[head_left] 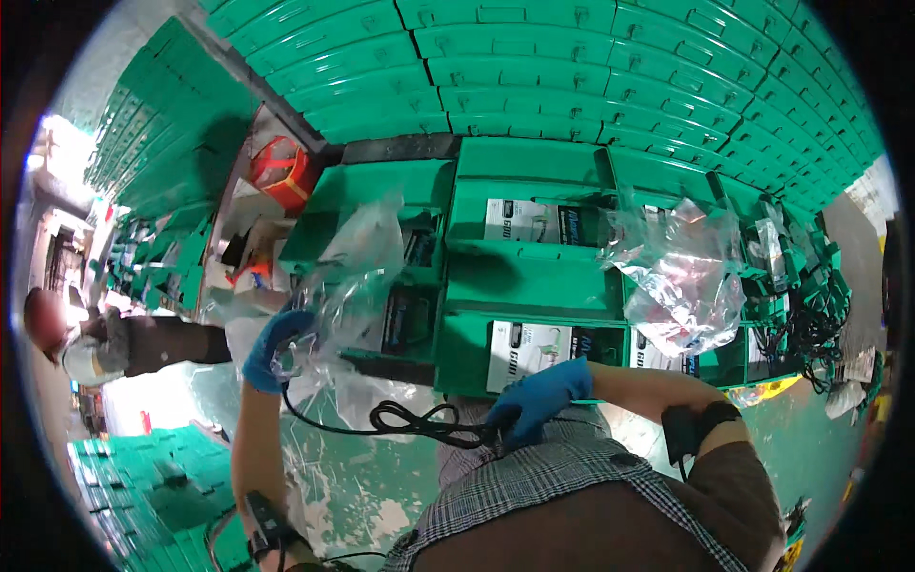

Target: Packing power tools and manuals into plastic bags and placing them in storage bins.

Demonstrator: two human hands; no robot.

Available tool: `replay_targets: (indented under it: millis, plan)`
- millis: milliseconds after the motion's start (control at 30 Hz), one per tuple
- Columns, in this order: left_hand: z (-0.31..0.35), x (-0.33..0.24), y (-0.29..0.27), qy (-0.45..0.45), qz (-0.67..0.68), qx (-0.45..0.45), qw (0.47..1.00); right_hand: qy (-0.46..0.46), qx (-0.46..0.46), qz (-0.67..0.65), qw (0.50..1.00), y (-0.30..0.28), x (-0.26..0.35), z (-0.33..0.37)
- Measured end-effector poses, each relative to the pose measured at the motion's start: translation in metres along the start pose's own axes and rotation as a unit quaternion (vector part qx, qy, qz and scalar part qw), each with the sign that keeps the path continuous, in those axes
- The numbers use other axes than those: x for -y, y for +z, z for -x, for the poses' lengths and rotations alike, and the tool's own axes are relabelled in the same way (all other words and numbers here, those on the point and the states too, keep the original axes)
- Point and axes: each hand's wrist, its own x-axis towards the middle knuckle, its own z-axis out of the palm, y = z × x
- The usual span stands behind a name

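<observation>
My left hand, in a blue glove, is closed around a corded thing wrapped in a clear plastic bag; the plastic and my fingers hide its kind. A black power cord runs from beneath that hand to a loose coil in front of my apron. My right hand, also blue-gloved, is closed on the coil's right end, beside the near edge of the open green cases. White and black printed leaflets lie in some of these cases. The bag spreads over the left case.
Closed green cases are stacked high behind the open ones. Crumpled clear plastic covers cases on the right, near tangled black cords. A red container stands at the back left. Another person's arm reaches in from the left.
</observation>
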Motion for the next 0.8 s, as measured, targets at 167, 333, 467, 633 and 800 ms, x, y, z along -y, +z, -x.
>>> replay_targets:
  millis: [167, 333, 467, 633, 800]
  plan:
    - [-0.074, 0.026, -0.081, 0.123, -0.127, 0.194, 0.965, 0.024, -0.15, -0.135, 0.979, -0.032, 0.066, -0.041]
    - [-0.155, 0.066, -0.103, -0.215, 0.107, 0.198, 0.95, 0.025, -0.288, -0.147, 0.946, -0.054, 0.082, -0.072]
    - [-0.235, 0.127, -0.115, -0.234, 0.012, 0.404, 0.884, 0.041, -0.397, -0.121, 0.909, -0.072, 0.09, -0.093]
    - [-0.252, 0.096, -0.129, -0.069, -0.484, 0.433, 0.757, -0.022, -0.589, 0.102, 0.801, -0.122, 0.084, -0.138]
    - [-0.259, 0.134, -0.147, 0.06, -0.72, 0.344, 0.599, -0.033, -0.739, 0.186, 0.647, -0.189, 0.062, -0.158]
